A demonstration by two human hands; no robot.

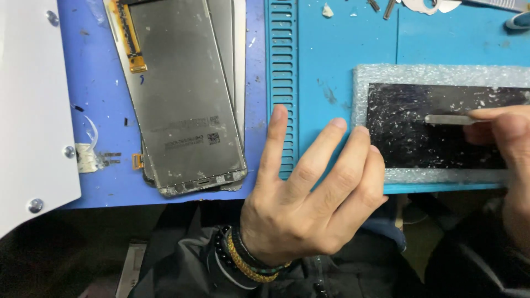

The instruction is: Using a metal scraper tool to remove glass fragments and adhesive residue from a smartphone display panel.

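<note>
Free room on the mat, blocked at both sides

Bare turquoise rubber mat (353, 38) lies open at upper centre; the stack of grey screen panels (182, 94) fills the upper left, the cracked black glass panel on foam (436, 140) the right, with the left hand (309, 193) spread between them.

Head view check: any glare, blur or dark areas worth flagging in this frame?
Head view: the right hand is motion-blurred at the frame edge; the left hand is sharp. Specks and glare dot the black glass panel. The area below the blue mat is dark and underexposed.
</note>
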